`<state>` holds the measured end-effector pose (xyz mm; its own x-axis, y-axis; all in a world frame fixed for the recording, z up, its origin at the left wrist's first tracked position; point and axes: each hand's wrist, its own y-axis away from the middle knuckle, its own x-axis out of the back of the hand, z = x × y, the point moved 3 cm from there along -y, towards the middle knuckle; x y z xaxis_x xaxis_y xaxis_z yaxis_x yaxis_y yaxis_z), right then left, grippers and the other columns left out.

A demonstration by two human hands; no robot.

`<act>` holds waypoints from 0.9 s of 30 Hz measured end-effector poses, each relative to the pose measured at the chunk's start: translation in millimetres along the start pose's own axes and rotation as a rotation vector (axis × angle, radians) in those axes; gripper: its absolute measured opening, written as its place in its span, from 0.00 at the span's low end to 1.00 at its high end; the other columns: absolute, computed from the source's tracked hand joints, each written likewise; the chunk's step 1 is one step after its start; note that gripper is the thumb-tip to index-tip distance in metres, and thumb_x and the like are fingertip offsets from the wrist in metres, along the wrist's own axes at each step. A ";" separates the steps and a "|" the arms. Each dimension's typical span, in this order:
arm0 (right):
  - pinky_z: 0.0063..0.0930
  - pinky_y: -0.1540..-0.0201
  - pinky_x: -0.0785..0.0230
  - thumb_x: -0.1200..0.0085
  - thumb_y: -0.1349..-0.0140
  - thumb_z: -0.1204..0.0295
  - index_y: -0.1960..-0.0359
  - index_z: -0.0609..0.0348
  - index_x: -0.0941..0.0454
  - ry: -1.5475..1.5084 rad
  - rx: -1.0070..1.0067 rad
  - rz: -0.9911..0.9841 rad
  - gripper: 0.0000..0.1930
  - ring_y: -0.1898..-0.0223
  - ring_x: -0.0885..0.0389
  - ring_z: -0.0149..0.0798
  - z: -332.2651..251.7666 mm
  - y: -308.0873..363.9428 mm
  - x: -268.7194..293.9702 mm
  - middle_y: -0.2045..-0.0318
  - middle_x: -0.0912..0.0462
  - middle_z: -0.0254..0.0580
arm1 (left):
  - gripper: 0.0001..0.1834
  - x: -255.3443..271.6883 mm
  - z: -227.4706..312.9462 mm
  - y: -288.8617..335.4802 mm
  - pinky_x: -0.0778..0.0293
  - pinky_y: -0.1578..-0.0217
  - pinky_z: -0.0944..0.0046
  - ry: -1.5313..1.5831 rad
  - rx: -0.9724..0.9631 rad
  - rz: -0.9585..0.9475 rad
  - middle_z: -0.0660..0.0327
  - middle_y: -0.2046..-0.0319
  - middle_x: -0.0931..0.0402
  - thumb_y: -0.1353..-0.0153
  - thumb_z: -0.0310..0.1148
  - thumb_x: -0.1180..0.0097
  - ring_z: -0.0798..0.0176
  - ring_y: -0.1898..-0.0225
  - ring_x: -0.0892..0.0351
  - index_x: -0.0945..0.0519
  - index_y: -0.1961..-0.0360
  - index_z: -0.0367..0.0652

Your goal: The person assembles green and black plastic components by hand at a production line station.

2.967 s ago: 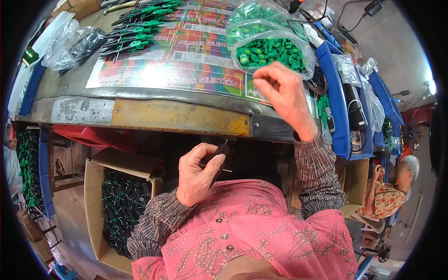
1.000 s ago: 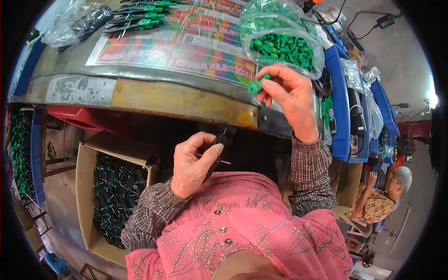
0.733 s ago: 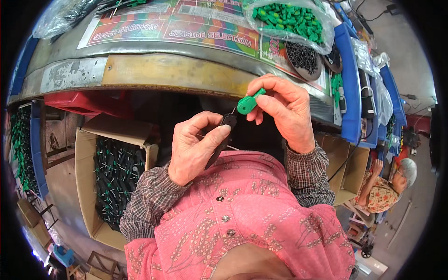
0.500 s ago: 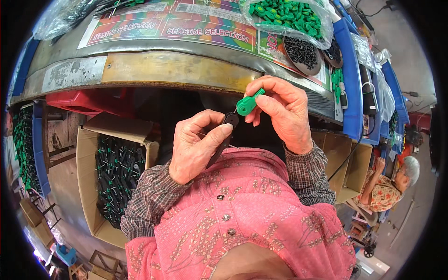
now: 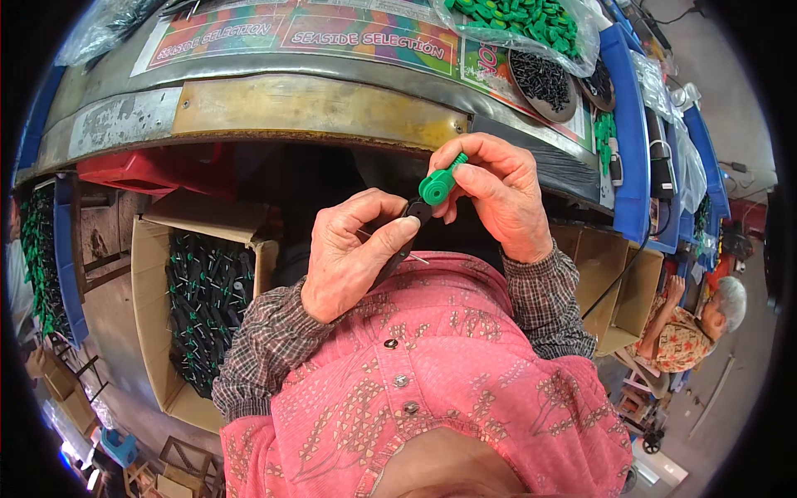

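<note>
My left hand pinches a long black plastic part between thumb and fingers, its rounded end pointing up and to the right. A thin metal rod sticks out below that hand. Between thumb and fingertips, my right hand grips a green plastic piece with a round, ringed head and a ridged stem. The green head is against or just over the tip of the black part; whether they are joined I cannot tell. Both hands are in front of my pink top, just below the table edge.
A metal-edged table curves across the far side. On it are a bag of green pieces and a dish of small black parts. Cardboard boxes flank me, the left filled with black-and-green parts. Blue trays stand right; a person sits beyond.
The black part has moved slightly right, so its tip is now closer to the green head. Both hands keep their grips, and the view has shifted a little.
</note>
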<state>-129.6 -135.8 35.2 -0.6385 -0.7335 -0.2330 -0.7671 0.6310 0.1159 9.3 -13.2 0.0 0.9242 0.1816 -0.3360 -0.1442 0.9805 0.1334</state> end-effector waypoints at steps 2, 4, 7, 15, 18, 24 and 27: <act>0.22 0.71 0.23 0.50 0.33 0.74 0.56 0.68 0.24 -0.010 -0.008 -0.011 0.09 0.70 0.18 0.32 1.0 0.1 0.2 0.68 0.18 0.42 | 0.06 -0.4 0.4 1.0 0.40 0.76 0.75 -0.052 -0.014 -0.002 0.68 0.73 0.28 0.38 0.26 0.43 0.78 0.77 0.35 0.19 0.62 0.34; 0.24 0.70 0.23 0.51 0.33 0.75 0.56 0.68 0.24 -0.012 -0.002 -0.017 0.09 0.70 0.18 0.32 1.1 0.7 0.5 0.68 0.18 0.42 | 0.06 0.2 0.4 0.9 0.39 0.75 0.75 -0.074 -0.039 -0.009 0.68 0.73 0.28 0.38 0.26 0.42 0.78 0.75 0.34 0.19 0.63 0.33; 0.25 0.69 0.22 0.51 0.33 0.75 0.57 0.68 0.23 -0.040 -0.006 -0.037 0.09 0.70 0.18 0.33 2.5 2.2 1.3 0.68 0.18 0.43 | 0.06 0.0 -1.1 -0.2 0.37 0.73 0.73 -0.115 -0.096 -0.028 0.66 0.72 0.29 0.38 0.26 0.42 0.76 0.73 0.33 0.20 0.63 0.33; 0.24 0.66 0.22 0.50 0.33 0.76 0.58 0.69 0.23 -0.027 -0.030 -0.024 0.08 0.70 0.18 0.32 6.5 10.6 1.3 0.68 0.18 0.42 | 0.05 -4.0 -0.3 2.4 0.32 0.72 0.69 -0.179 -0.080 -0.003 0.62 0.75 0.27 0.43 0.25 0.40 0.71 0.73 0.29 0.19 0.66 0.34; 0.23 0.64 0.23 0.49 0.34 0.77 0.58 0.69 0.23 0.047 -0.035 -0.034 0.08 0.70 0.18 0.31 6.7 14.3 -2.7 0.68 0.18 0.41 | 0.05 -5.0 0.8 2.2 0.32 0.72 0.70 -0.291 -0.184 0.007 0.61 0.75 0.26 0.43 0.25 0.40 0.70 0.74 0.28 0.19 0.66 0.35; 0.22 0.62 0.23 0.48 0.35 0.78 0.59 0.69 0.22 0.078 -0.017 -0.062 0.07 0.68 0.19 0.29 6.4 14.5 -0.4 0.67 0.18 0.40 | 0.04 -5.5 0.1 2.5 0.31 0.72 0.69 -0.234 -0.141 -0.002 0.60 0.75 0.25 0.43 0.25 0.40 0.68 0.73 0.26 0.19 0.67 0.35; 0.22 0.63 0.23 0.48 0.35 0.79 0.59 0.69 0.22 0.095 0.025 -0.083 0.07 0.68 0.18 0.29 5.8 15.1 -1.3 0.67 0.19 0.40 | 0.04 -5.6 -1.8 3.6 0.31 0.73 0.69 -0.236 -0.207 0.009 0.59 0.75 0.25 0.44 0.24 0.39 0.69 0.74 0.25 0.19 0.67 0.35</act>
<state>-140.0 -123.8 31.6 -0.5768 -0.8034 -0.1482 -0.8166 0.5723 0.0755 2.9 -10.5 0.7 0.9756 0.1918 -0.1070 -0.1994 0.9777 -0.0656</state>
